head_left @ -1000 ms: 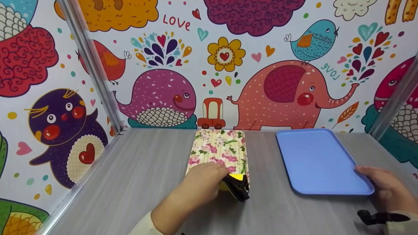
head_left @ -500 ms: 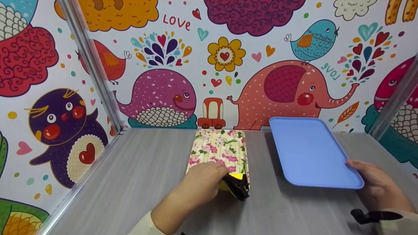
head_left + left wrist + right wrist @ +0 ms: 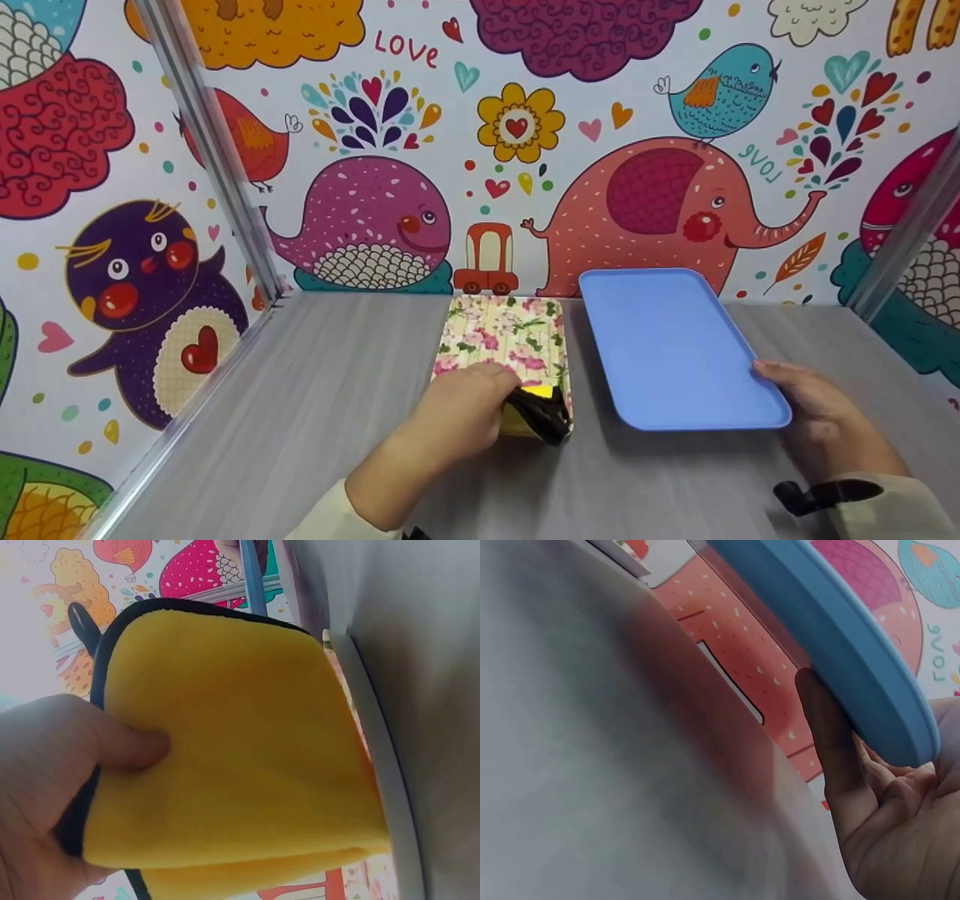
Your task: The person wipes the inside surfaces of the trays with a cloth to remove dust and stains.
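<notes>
In the head view, a metal strip [image 3: 214, 150] runs down the cartoon-covered wall [image 3: 585, 176] at ten o'clock, above the grey bench [image 3: 300, 405]. The left hand [image 3: 457, 409] keeps a narrow grip, pinching a yellow cloth [image 3: 232, 735] with the thumb on one face; the fingers behind are mostly hidden. This hand blocks the seven-o'clock corner of a flower-patterned piece [image 3: 502, 326]. Only the left wrist view shows the cloth's broad face and black loop [image 3: 84, 628]. At the flowered piece's three o'clock, a blue tray [image 3: 679, 349] hangs clear of the bench. The right hand [image 3: 825, 420] grips its four-o'clock edge; the right wrist view reveals a finger underneath.
</notes>
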### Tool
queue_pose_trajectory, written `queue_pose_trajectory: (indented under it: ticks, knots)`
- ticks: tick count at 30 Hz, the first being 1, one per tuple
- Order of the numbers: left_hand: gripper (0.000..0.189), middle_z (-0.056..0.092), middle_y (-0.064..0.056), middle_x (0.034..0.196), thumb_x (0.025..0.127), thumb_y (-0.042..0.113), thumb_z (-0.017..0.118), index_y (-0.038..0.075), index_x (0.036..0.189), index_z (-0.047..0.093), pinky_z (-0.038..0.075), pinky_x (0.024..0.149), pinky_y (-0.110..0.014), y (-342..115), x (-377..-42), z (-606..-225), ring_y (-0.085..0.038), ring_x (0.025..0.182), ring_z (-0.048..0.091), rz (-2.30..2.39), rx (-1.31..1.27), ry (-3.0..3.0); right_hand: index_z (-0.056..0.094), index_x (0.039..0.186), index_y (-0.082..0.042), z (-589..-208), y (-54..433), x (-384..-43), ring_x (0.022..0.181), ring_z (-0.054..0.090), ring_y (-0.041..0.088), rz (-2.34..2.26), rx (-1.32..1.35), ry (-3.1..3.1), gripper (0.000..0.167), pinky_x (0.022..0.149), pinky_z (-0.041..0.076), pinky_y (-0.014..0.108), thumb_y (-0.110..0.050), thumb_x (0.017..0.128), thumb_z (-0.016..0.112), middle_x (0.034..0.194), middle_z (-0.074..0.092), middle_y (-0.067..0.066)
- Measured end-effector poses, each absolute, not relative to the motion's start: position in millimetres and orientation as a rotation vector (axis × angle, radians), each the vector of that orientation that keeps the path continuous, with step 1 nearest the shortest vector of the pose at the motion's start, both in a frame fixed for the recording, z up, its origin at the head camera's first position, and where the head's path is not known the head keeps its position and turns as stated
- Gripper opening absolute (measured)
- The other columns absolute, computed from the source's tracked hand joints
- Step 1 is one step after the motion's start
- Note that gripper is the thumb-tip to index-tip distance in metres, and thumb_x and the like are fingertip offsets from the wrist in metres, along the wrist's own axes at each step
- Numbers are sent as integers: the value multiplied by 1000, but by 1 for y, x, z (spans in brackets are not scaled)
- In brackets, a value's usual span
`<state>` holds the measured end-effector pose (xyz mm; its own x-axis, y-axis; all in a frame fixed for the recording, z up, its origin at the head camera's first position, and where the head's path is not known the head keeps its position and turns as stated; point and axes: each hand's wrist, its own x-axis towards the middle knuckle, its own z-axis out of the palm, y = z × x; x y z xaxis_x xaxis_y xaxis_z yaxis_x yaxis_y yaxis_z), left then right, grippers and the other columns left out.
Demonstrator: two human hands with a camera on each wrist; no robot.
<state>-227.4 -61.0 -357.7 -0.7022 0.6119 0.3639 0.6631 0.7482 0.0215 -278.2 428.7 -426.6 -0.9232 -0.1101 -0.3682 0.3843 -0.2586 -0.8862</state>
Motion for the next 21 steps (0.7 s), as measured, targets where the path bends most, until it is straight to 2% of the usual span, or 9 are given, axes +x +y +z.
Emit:
queue_pose_trajectory:
  ticks: [4,11,21]
  knots:
    - [10,75,-1,90,87,3,69,12,92,71,60,72,-33,-61,-230,-358,-17,83,71,-234,-972,-2578,81,94,-23,-428,420,-280,90,77,17,-2222,342,1722,24,86,63,33,-27,105,61,95,80,-3]
    - [5,74,-2,87,90,7,71,11,93,71,60,66,-33,-60,-238,-352,-16,76,68,-261,-870,-2567,81,94,-23,-429,407,-284,88,77,18,-2195,322,1768,23,84,64,33,-26,105,61,94,80,-3]
    - [9,77,-3,97,96,14,70,12,104,73,64,75,-36,-28,-259,-336,-19,86,73,-416,-660,-2487,80,92,-22,-432,387,-287,84,76,15,-2171,333,1820,18,83,63,29,-25,103,65,91,79,-4]
